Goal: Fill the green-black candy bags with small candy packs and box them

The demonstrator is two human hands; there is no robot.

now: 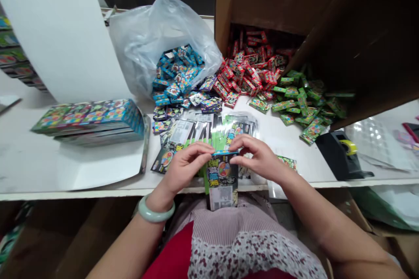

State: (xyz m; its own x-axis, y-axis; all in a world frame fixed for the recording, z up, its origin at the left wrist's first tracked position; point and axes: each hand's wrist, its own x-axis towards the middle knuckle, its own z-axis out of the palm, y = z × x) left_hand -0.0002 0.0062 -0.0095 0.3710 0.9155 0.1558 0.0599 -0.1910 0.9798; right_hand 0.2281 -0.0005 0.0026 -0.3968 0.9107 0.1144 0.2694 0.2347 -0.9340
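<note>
A black printed packet point(224, 178) with a bowl picture and a barcode panel hangs upright at the table's front edge, a thin blue strip along its top. My left hand point(190, 161) pinches its top left corner between thumb and fingers. On the opposite corner, my right hand point(253, 154) has thumb and fingers closed as well. Whether the blue strip is a small box inside the packet, I cannot tell. Behind my hands lie several overlapping flat packets point(181, 133), black and green with clear edges.
Small blue boxes point(180, 74) spill from a clear plastic bag point(140, 39). Red boxes point(245, 76) pour from a cardboard carton point(268, 0); green boxes point(304, 104) lie to the right. A white display carton point(101, 170) holds packed rows at left. A black tape dispenser point(337, 157) stands right.
</note>
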